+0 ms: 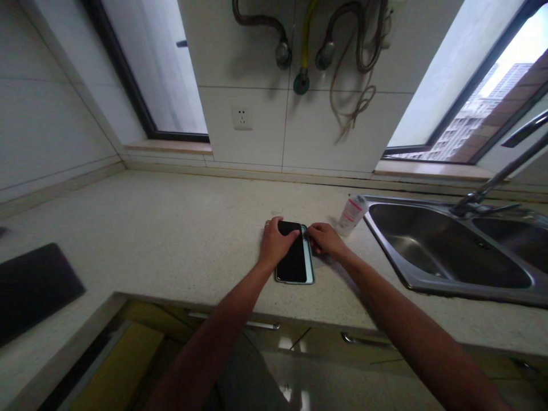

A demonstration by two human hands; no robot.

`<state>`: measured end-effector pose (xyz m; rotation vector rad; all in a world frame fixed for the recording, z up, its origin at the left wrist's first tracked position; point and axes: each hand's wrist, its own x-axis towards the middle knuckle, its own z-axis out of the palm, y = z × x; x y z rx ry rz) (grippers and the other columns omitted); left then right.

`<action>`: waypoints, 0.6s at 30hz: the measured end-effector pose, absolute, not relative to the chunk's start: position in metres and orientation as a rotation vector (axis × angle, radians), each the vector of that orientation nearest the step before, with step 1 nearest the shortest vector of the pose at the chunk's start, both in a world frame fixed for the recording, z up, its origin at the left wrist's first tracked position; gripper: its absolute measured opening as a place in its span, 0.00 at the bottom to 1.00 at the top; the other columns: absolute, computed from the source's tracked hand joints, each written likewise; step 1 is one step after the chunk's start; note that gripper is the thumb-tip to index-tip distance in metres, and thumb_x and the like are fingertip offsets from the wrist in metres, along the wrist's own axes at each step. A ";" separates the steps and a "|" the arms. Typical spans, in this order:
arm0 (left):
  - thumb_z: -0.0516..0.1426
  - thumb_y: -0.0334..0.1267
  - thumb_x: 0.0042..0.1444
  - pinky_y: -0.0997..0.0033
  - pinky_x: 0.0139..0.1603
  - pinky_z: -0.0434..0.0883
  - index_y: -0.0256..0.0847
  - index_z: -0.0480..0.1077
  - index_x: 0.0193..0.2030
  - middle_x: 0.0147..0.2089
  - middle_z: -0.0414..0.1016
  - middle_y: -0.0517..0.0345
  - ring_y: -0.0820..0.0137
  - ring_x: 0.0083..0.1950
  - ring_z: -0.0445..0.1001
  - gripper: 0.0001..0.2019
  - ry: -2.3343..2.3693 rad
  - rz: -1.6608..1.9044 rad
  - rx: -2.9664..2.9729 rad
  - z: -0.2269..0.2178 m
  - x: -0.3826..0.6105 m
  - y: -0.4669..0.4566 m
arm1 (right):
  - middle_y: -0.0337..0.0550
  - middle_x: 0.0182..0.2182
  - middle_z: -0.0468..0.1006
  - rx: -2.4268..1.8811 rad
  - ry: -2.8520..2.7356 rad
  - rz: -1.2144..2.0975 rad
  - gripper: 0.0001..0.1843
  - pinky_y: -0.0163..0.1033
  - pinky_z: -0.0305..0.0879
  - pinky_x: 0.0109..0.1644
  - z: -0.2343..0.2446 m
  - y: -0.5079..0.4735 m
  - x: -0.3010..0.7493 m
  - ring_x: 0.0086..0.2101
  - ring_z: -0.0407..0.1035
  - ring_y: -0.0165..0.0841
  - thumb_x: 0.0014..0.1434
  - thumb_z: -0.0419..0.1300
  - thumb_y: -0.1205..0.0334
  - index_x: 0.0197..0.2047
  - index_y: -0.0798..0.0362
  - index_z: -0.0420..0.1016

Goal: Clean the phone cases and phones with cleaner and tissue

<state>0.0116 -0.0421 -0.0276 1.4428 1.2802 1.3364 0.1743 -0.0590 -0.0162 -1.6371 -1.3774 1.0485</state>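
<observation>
A black phone [293,260] lies flat on the speckled countertop [171,240], with a pale green case [309,268] showing along its right and lower edges. My left hand [276,240] rests on the phone's upper left part, fingers curled over its top edge and thumb across the screen. My right hand [326,238] is at the phone's upper right corner, fingers bent and pinched against the case rim. A ring shows on a finger of my left hand.
A small white bottle with a red label [352,214] stands tilted just right of my hands. A steel double sink [445,251] with a faucet [492,185] fills the right side. A black cooktop [32,288] sits at the left. Hoses [325,45] hang on the tiled wall.
</observation>
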 end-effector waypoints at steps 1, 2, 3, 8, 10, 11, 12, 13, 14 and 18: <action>0.71 0.36 0.38 0.58 0.63 0.58 0.45 0.70 0.43 0.51 0.69 0.49 0.55 0.59 0.67 0.24 1.258 1.371 1.429 -0.028 0.012 -0.042 | 0.31 0.15 0.66 -1.604 -1.373 1.033 0.13 0.28 0.48 0.13 -0.018 -0.059 0.174 0.11 0.59 0.23 0.59 0.55 0.57 0.24 0.52 0.63; 0.71 0.35 0.37 0.58 0.64 0.58 0.45 0.70 0.44 0.53 0.69 0.49 0.55 0.60 0.66 0.26 1.228 1.407 1.398 -0.028 0.012 -0.042 | 0.31 0.15 0.66 -1.571 -1.375 1.014 0.13 0.28 0.49 0.13 -0.019 -0.058 0.173 0.11 0.59 0.23 0.58 0.55 0.57 0.25 0.52 0.63; 0.72 0.35 0.35 0.58 0.64 0.58 0.45 0.70 0.46 0.54 0.69 0.49 0.55 0.61 0.66 0.28 1.197 1.436 1.356 -0.028 0.012 -0.041 | 0.31 0.15 0.66 -1.538 -1.381 0.992 0.12 0.28 0.50 0.13 -0.021 -0.058 0.173 0.11 0.59 0.23 0.58 0.55 0.56 0.25 0.52 0.63; 0.72 0.37 0.37 0.58 0.48 0.70 0.41 0.70 0.41 0.40 0.76 0.51 0.59 0.44 0.75 0.23 1.067 1.229 1.119 -0.027 0.014 -0.042 | 0.29 0.15 0.64 -1.427 -1.378 0.952 0.14 0.29 0.51 0.13 -0.025 -0.059 0.171 0.12 0.58 0.24 0.54 0.57 0.49 0.28 0.51 0.65; 0.70 0.38 0.39 0.61 0.39 0.72 0.40 0.71 0.38 0.34 0.76 0.53 0.63 0.34 0.75 0.19 1.008 1.115 1.037 -0.025 0.014 -0.044 | 0.29 0.15 0.64 -1.419 -1.352 0.978 0.15 0.30 0.50 0.13 -0.023 -0.061 0.168 0.12 0.59 0.25 0.53 0.57 0.48 0.30 0.51 0.66; 0.70 0.37 0.39 0.62 0.36 0.72 0.40 0.71 0.38 0.32 0.76 0.54 0.64 0.32 0.75 0.18 0.983 1.087 0.995 -0.024 0.013 -0.044 | 0.29 0.15 0.65 -1.414 -1.340 0.994 0.15 0.30 0.49 0.13 -0.021 -0.061 0.167 0.12 0.60 0.25 0.52 0.58 0.47 0.31 0.51 0.66; 0.70 0.37 0.39 0.63 0.34 0.71 0.40 0.71 0.37 0.31 0.76 0.55 0.65 0.30 0.74 0.18 0.966 1.075 0.955 -0.023 0.013 -0.045 | 0.29 0.15 0.65 -1.406 -1.331 1.007 0.15 0.30 0.50 0.13 -0.019 -0.062 0.165 0.12 0.61 0.26 0.52 0.59 0.47 0.31 0.51 0.67; 0.70 0.37 0.38 0.63 0.33 0.71 0.40 0.71 0.37 0.29 0.76 0.55 0.66 0.28 0.74 0.18 0.952 1.071 0.918 -0.022 0.013 -0.046 | 0.29 0.15 0.65 -1.394 -1.331 1.023 0.16 0.30 0.51 0.14 -0.017 -0.062 0.164 0.13 0.61 0.26 0.51 0.59 0.47 0.32 0.51 0.67; 0.70 0.36 0.38 0.63 0.32 0.71 0.39 0.72 0.36 0.29 0.76 0.55 0.66 0.27 0.74 0.18 0.931 1.061 0.888 -0.021 0.012 -0.046 | 0.29 0.16 0.66 -1.378 -1.339 1.042 0.16 0.30 0.52 0.15 -0.015 -0.062 0.164 0.13 0.62 0.26 0.51 0.60 0.47 0.32 0.51 0.67; 0.70 0.36 0.37 0.61 0.30 0.72 0.38 0.71 0.34 0.27 0.75 0.53 0.65 0.25 0.73 0.17 0.886 1.050 0.834 -0.017 0.011 -0.046 | 0.35 0.19 0.71 -1.401 -1.388 1.054 0.19 0.33 0.59 0.20 -0.010 -0.059 0.174 0.17 0.66 0.29 0.54 0.58 0.42 0.28 0.51 0.65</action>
